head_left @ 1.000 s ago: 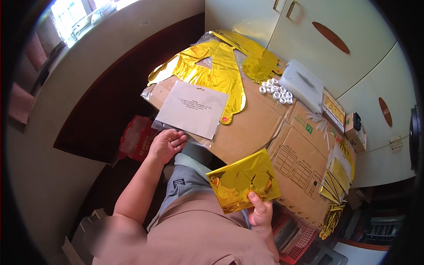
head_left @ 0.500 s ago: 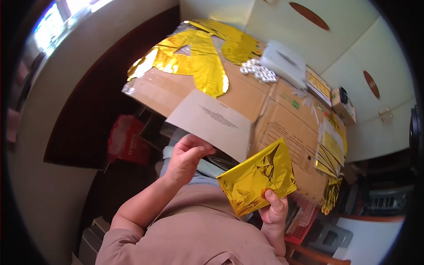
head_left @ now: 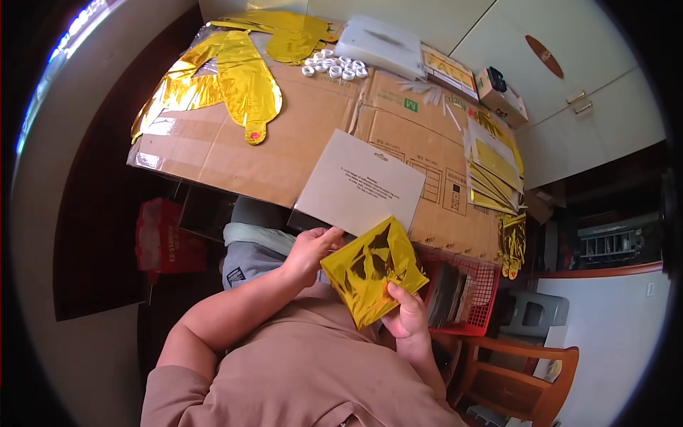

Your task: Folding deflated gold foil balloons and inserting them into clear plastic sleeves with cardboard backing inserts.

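Folded gold foil (head_left: 373, 274) held low, pale card (head_left: 356, 185) at its 12 o'clock

From my remote seat, I see the right hand (head_left: 407, 317) grasping the foil at its 5 o'clock, just off the near edge of the cardboard (head_left: 213, 160). The left hand (head_left: 311, 255) bends its fingers at 10 o'clock; I can't tell whether they pinch anything. I judge this a two-handed positioning step; the next move calls for a steady right hold and a sure left pinch. White rings (head_left: 334, 65) lie farther out, between 11 and 12
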The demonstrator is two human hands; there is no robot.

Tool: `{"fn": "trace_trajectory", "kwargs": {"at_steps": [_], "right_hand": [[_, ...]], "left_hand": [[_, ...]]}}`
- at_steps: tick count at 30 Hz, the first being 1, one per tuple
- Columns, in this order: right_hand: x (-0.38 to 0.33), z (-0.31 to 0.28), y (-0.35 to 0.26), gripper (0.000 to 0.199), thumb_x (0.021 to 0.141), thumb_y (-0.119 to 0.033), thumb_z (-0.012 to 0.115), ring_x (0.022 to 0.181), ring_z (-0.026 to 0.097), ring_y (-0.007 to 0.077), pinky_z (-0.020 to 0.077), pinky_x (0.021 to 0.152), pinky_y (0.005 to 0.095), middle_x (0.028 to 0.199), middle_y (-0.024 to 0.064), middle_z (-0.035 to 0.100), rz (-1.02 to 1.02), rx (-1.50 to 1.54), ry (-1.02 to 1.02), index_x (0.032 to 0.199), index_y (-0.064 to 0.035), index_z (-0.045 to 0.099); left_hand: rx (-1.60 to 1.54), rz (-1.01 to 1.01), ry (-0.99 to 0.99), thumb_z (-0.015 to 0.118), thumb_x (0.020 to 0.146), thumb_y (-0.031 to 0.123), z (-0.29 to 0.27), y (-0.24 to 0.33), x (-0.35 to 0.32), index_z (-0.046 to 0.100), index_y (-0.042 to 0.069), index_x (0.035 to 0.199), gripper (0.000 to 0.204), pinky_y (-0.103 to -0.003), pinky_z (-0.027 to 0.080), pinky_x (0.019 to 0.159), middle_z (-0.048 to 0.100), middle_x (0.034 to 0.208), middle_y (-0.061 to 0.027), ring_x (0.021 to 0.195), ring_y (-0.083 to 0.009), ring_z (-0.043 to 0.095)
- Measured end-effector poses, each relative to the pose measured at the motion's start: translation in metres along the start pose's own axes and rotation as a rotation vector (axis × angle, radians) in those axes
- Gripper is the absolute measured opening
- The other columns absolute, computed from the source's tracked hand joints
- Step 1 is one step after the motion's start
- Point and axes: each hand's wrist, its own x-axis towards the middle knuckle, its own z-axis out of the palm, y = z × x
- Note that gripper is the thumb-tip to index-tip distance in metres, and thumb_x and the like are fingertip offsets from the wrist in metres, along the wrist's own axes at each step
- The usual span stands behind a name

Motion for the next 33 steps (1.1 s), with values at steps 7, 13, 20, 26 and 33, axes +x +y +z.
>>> {"fn": "trace_trajectory", "kwargs": {"at_steps": [7,13,20,26,33], "right_hand": [[0.011,0.007,-0.013,0.053,0.097,-0.004,0.061,0.128,0.059,0.0256,0.0511,0.105,0.0437,0.141,0.0087,0.058,-0.066,-0.066,0.038,0.148,-0.0086,0.046],[0.016,0.009,-0.009,0.052,0.097,-0.005,0.062,0.126,0.06,0.0244,0.0523,0.104,0.0426,0.14,0.0082,0.059,-0.016,-0.076,0.026,0.147,-0.0087,0.047],[0.017,0.005,-0.017,0.053,0.096,-0.005,0.062,0.127,0.058,0.0246,0.0503,0.106,0.0423,0.14,0.0084,0.059,0.018,-0.11,0.018,0.147,-0.0074,0.047],[0.005,0.011,-0.027,0.058,0.093,-0.004,0.065,0.129,0.057,0.0255,0.0458,0.11,0.0427,0.14,0.0096,0.059,-0.045,-0.105,-0.032,0.148,-0.0065,0.046],[-0.005,0.003,-0.027,0.058,0.09,-0.005,0.068,0.126,0.059,0.025,0.0464,0.109,0.0419,0.138,0.0096,0.061,-0.022,-0.108,-0.002,0.145,-0.0046,0.049]], "left_hand": [[0.694,0.646,0.606,0.089,0.08,0.022,-0.016,0.014,-0.01,0.047,0.005,0.091,0.046,-0.029,0.042,0.057,0.051,0.075,0.0002,0.065,-0.0121,0.048],[1.251,1.234,0.905,0.092,0.063,0.02,-0.024,0.029,-0.017,0.054,0.013,0.119,0.068,-0.044,0.035,0.1,0.053,0.119,-0.011,0.111,-0.0285,0.052],[1.821,1.399,0.112,0.076,0.079,0.014,-0.019,0.09,-0.006,0.067,0.013,0.102,0.024,-0.048,0.046,0.101,0.069,0.113,-0.006,0.114,-0.0254,0.065],[2.029,1.037,-0.304,0.077,0.079,0.02,0.018,0.112,0.007,0.067,0.01,0.094,0.021,-0.041,0.053,0.086,0.07,0.102,-0.0045,0.095,-0.0262,0.067],[1.87,1.259,-0.325,0.084,0.075,0.03,0.021,0.119,0.028,0.067,0.01,0.119,0.051,-0.054,0.033,0.118,0.056,0.143,-0.0144,0.141,-0.0359,0.045]]}}
